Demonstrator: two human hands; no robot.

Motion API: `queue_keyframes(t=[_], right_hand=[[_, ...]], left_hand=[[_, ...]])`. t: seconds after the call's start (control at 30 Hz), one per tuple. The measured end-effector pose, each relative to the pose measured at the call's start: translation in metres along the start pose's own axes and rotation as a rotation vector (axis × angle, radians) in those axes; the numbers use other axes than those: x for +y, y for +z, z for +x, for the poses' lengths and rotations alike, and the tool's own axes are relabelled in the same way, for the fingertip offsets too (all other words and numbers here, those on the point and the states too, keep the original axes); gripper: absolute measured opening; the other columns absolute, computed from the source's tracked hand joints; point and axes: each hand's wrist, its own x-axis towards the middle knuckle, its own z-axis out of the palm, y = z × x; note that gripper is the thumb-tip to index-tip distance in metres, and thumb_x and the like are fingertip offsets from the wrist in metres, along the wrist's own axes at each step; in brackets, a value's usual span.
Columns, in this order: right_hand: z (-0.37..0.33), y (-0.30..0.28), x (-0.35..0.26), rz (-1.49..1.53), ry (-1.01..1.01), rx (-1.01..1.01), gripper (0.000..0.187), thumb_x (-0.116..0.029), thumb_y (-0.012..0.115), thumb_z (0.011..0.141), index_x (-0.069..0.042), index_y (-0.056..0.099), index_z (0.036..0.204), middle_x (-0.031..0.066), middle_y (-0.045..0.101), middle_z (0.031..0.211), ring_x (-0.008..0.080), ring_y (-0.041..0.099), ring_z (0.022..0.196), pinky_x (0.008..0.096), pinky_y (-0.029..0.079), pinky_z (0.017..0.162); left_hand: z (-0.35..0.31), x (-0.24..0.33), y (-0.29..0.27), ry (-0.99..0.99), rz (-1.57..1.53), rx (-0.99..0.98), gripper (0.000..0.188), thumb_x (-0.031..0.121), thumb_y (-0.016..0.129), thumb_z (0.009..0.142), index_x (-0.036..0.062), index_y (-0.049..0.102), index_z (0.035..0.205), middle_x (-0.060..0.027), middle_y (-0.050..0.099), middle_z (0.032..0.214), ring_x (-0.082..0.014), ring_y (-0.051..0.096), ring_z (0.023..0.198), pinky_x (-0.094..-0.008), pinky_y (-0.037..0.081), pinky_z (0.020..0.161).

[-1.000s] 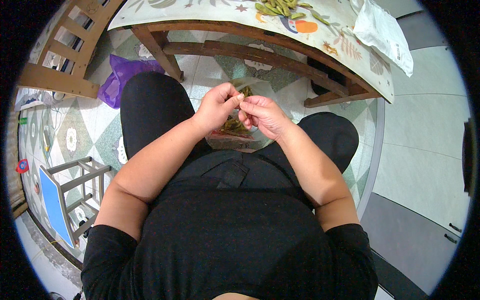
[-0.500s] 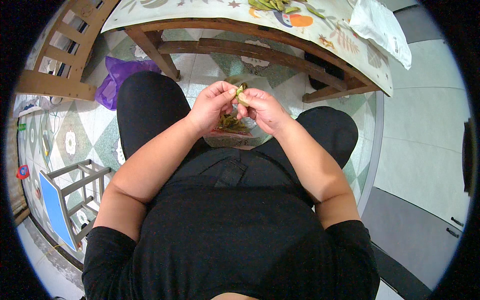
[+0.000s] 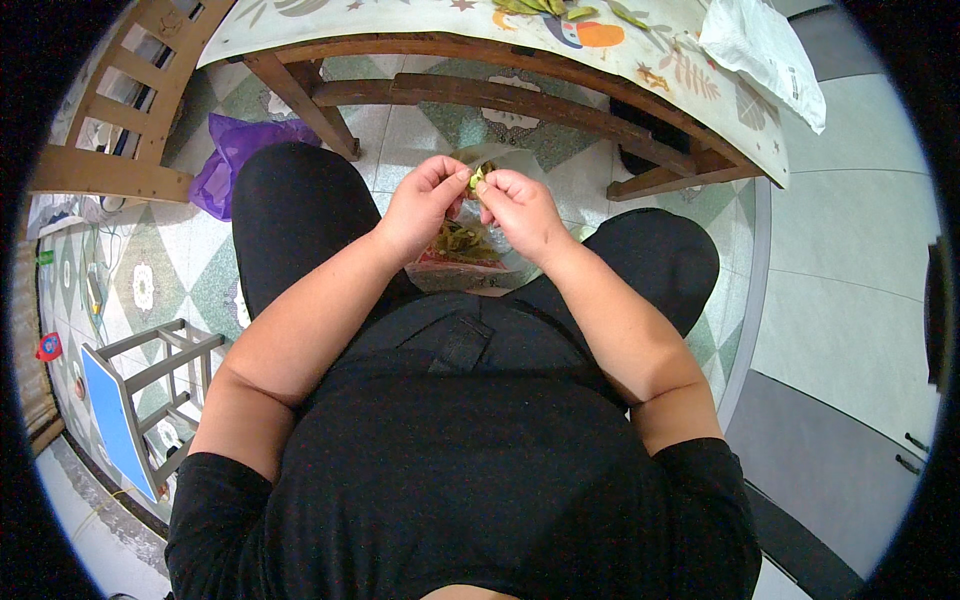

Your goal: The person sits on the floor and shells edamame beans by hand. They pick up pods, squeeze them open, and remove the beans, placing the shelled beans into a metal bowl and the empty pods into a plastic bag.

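Between my two hands, over the gap between my knees, is a small green bean pod (image 3: 477,180). My left hand (image 3: 420,208) is closed on it, with thumb and fingertips pinching one side. From the other side my right hand (image 3: 527,214) pinches the same pod, its fingers curled in. The fingertips hide much of the pod. Just beneath the hands a clear plastic bag (image 3: 518,268) stands open on the floor, with yellow-green and brownish pods or husks (image 3: 462,243) inside. Several more green pods (image 3: 530,8) lie on the table at the top edge.
The wooden table (image 3: 440,44) with a patterned cloth spans the far side, a white plastic bag (image 3: 765,60) on its right end. A purple bag (image 3: 225,165) lies by its left leg. At left, a blue-topped stool (image 3: 118,420) lies on its side.
The pod shows less between my fingertips. My right hand has shifted slightly and its fingers are curled closer. More of the bag's contents shows below my hands.
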Motion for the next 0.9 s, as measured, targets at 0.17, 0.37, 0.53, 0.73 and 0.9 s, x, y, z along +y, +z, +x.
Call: queue_keyframes(t=[0.17,0.37,0.53,0.73,0.9], right_hand=[[-0.001,-0.001,0.001,-0.027,0.002,0.007,0.022,-0.019,0.047,0.082,-0.004,0.049,0.066,-0.0001,0.050,0.057,0.0078,0.045,0.053,0.0241,0.037,0.050],[-0.003,-0.003,0.000,-0.133,-0.028,0.028,0.023,-0.020,0.048,0.081,-0.004,0.049,0.065,0.0010,0.050,0.055,0.0086,0.045,0.052,0.0252,0.036,0.048],[-0.004,-0.001,-0.002,-0.250,-0.085,0.044,0.021,-0.021,0.049,0.079,-0.003,0.051,0.069,0.0069,0.052,0.056,0.0168,0.050,0.053,0.0299,0.038,0.050],[-0.001,-0.017,-0.010,-0.751,-0.081,-0.022,0.021,-0.025,0.052,0.074,-0.005,0.057,0.076,0.0132,0.058,0.073,0.0317,0.055,0.068,0.0382,0.043,0.059],[-0.001,-0.028,-0.006,-1.040,-0.158,-0.078,0.019,-0.024,0.053,0.074,-0.007,0.058,0.078,0.0112,0.057,0.077,0.0287,0.056,0.073,0.0378,0.044,0.062]], left_hand=[[0.001,-0.004,-0.001,0.075,0.121,-0.026,0.014,0.017,0.052,0.083,0.0045,0.050,0.086,0.0021,0.050,0.070,-0.0051,0.043,0.061,-0.0186,0.036,0.055],[-0.001,0.002,0.003,0.093,0.191,-0.054,0.011,0.016,0.050,0.083,0.0049,0.049,0.084,0.0033,0.048,0.070,-0.0033,0.041,0.059,-0.0168,0.034,0.051],[0.001,0.001,-0.001,0.005,-0.029,0.038,0.007,0.014,0.048,0.082,0.0068,0.048,0.084,0.0002,0.049,0.070,-0.0081,0.044,0.060,-0.0211,0.036,0.054],[0.005,0.012,-0.008,-0.073,-0.342,0.173,0.008,0.006,0.039,0.078,0.0037,0.045,0.082,-0.0041,0.047,0.069,-0.0125,0.042,0.056,-0.0238,0.034,0.052],[0.006,0.010,-0.009,-0.120,-0.301,0.184,0.008,0.011,0.041,0.080,0.0055,0.047,0.080,-0.0026,0.047,0.069,-0.0123,0.041,0.056,-0.0239,0.034,0.051]])
